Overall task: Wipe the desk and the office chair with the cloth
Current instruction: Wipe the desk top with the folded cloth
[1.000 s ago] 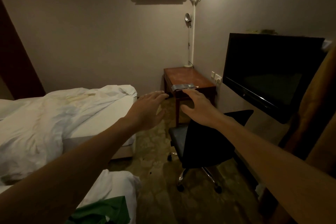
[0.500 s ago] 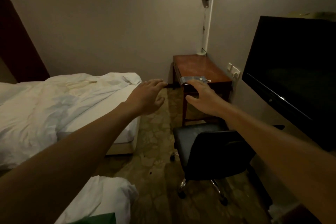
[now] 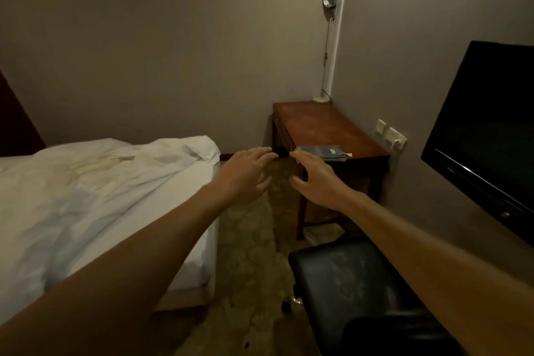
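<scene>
Fingers (image 3: 303,159) of my right hand (image 3: 318,182): straight, slightly spread, grasping nothing, tips directed at the folded grey-blue cloth (image 3: 325,152). My left hand (image 3: 245,173): likewise released and empty, held alongside, above the floor. The cloth lies at the near corner of the wooden desk (image 3: 326,124); whether my fingertips touch it cannot be told, though I judge them short of it. The office chair (image 3: 346,277) stands under my right forearm, near the desk. Step in hand, by my judgement: fetching the cloth, no wiping begun. The next move calls for closing the gap, pinching the cloth off the corner, then spreading it on the desk top. Bed (image 3: 101,196) at left; television (image 3: 491,130) at right.
</scene>
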Demonstrator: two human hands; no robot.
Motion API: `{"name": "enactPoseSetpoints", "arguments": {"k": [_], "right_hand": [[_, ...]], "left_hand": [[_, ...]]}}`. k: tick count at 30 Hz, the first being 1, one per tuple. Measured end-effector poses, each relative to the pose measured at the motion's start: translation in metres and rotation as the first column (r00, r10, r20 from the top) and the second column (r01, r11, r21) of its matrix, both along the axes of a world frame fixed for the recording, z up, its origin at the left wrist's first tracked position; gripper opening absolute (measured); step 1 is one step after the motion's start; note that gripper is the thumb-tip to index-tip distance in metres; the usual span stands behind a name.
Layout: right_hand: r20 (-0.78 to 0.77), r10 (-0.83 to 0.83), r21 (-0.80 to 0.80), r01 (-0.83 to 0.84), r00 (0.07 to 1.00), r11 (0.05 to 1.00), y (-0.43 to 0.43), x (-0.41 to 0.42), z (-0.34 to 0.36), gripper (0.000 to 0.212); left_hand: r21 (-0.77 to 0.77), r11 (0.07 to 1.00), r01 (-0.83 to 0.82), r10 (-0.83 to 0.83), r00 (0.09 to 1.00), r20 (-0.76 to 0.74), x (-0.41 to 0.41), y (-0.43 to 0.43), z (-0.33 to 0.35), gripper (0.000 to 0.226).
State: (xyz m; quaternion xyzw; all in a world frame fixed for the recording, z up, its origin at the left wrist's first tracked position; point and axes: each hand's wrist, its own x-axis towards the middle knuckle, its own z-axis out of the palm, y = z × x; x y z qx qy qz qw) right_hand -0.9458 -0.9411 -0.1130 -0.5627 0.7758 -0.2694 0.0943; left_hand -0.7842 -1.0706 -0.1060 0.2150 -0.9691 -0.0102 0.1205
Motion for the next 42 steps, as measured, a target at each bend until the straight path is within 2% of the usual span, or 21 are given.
{"name": "enactPoseSetpoints", "arguments": {"k": [9,16,22,27,31,42], "right_hand": [[-0.046,-0.056,0.017,0.057,0.997,0.998,-0.131,-0.053,0.008,0.061],[-0.063,-0.045,-0.049,0.042,0.997,0.998,-0.218,-0.115,-0.013,0.056],[-0.110,-0.020,0.040,0.025,0.994,0.999,-0.312,-0.209,-0.044,0.061],[-0.071,-0.085,0.093,0.091,0.994,0.991,-0.381,-0.308,-0.062,0.063],[-0.085,-0.139,0.116,0.148,0.987,0.982,-0.416,-0.363,-0.071,0.064],[-0.111,-0.232,0.183,0.249,0.966,0.951,-0.464,-0.456,-0.107,0.065]], "left_hand": [[0.004,0.999,0.039,-0.039,0.999,0.025,-0.055,-0.132,-0.005,0.063],[-0.003,1.000,0.022,-0.022,1.000,0.014,-0.115,-0.219,-0.018,0.063],[-0.002,0.998,0.060,-0.060,0.996,0.066,-0.205,-0.303,-0.037,0.065],[0.027,0.997,0.072,-0.075,0.989,0.125,-0.307,-0.379,-0.049,0.065],[0.033,0.995,0.094,-0.097,0.990,0.106,-0.370,-0.414,-0.059,0.065],[0.060,0.980,0.192,-0.198,0.971,0.132,-0.479,-0.480,-0.100,0.063]]}}
